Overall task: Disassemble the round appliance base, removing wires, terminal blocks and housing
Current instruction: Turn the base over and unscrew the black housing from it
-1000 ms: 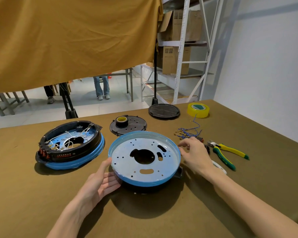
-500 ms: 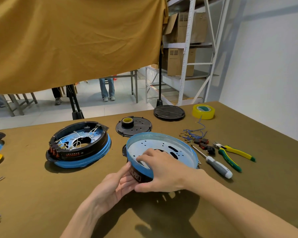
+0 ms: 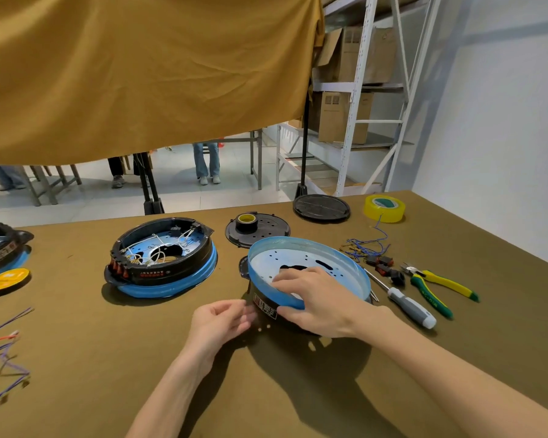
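Near centre of the olive worktop (image 3: 76, 390): a round appliance base (image 3: 310, 263) with blue rim and pale perforated metal plate, tilted up off the surface, near edge raised, black housing (image 3: 266, 308) and its label showing underneath at 6 o'clock. Right hand (image 3: 317, 301) grasping the near rim, fingers curled over onto the plate, thumb underneath against the black housing. Left hand (image 3: 222, 320) at 8 o'clock of the base, fingers bent, fingertips touching the housing beside the label; whether gripping or only touching, cannot tell.

At 9 o'clock of the held base, apart from it: a second base (image 3: 162, 257), lying flat, black ring uppermost, white wires and red terminal blocks inside. At 12 o'clock: a black perforated disc (image 3: 257, 230) carrying a small yellow tape roll. Further toward 1 o'clock: a black round cover (image 3: 321, 208), then a large yellow tape roll (image 3: 384, 208). At 3 o'clock: blue loose wires (image 3: 364, 246), small black and red switches (image 3: 385, 267), a grey-handled screwdriver (image 3: 408, 306), yellow-green pliers (image 3: 437, 286). At far left edge: part of a third base (image 3: 0, 248), a yellow disc (image 3: 7, 278), purple and red wires (image 3: 4, 352).
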Available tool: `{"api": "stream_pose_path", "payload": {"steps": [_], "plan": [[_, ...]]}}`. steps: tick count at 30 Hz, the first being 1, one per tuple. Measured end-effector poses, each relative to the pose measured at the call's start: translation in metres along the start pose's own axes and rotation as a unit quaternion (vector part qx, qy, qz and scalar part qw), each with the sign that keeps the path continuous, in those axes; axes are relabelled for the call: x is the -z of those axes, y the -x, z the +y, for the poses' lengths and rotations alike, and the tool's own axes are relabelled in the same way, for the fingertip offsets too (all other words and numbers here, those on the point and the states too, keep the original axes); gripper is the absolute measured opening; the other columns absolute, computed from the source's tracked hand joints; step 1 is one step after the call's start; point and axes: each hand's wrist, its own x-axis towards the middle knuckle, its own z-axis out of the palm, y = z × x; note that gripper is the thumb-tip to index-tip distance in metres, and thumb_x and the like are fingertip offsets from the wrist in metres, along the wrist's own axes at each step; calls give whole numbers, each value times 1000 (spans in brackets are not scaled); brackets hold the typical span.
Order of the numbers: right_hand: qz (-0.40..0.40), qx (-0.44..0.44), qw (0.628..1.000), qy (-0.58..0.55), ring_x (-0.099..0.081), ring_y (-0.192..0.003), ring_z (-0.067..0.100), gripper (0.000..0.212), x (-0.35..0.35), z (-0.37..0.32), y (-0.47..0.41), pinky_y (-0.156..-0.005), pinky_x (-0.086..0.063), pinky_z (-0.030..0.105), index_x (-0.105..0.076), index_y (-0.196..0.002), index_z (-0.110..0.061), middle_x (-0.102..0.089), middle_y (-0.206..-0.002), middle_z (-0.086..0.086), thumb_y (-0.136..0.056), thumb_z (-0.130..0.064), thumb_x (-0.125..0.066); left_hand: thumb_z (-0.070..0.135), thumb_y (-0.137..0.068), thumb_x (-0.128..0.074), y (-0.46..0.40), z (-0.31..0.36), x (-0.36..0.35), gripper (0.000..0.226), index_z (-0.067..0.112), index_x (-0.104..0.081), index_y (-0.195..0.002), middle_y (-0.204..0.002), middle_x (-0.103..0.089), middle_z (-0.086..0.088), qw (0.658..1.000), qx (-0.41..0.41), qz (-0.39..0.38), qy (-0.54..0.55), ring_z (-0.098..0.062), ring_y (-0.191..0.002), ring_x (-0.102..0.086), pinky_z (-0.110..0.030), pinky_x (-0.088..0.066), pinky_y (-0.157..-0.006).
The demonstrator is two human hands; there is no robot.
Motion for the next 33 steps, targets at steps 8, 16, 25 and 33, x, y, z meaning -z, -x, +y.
{"api": "stream_pose_path", "payload": {"steps": [8, 16, 25, 33], "plan": [[-39, 8, 999, -7, -50, -126, 12, 46, -28, 2, -18, -108, -38, 35, -59, -140, -30, -56, -139, -7, -97, -44, -63, 25, -97, -69, 4, 9, 8, 16, 15, -76, -108, -95, -81, -1, 975, -172, 120, 71, -13, -90, -78, -20, -61, -66], [167, -15, 960, -224, -67, -92, 6, 20, -29, -9, -8, -82, -57, 22, -77, -113, -20, -74, -99, -10, -94, -20, -72, 44, -82, -72, 17, -5, -24, 20, 34, -84, -95, -97, -81, 9, 976, -215, 16, -38, 1, -96, -71, -21, -54, -78], [236, -34, 946, -218, -66, -92, 4, 14, -33, 2, 10, -80, -53, 16, -77, -108, -21, -73, -96, -14, -95, -20, -71, 40, -102, -61, 14, -30, -33, 18, 34, -76, -109, -98, -64, 17, 870, -405, 106, -260, -7, -97, -58, -22, -47, -80], [330, -293, 897, -41, -58, -73, 0, 10, -40, 87, 79, -64, -47, 18, -80, -99, -21, -68, -82, -15, -91, -21, -75, 51, -91, -58, 4, -44, -39, 30, 32, -75, -107, -106, -65, 19, 783, -477, 98, -387, 0, -111, -52, -32, -39, -99]]}}
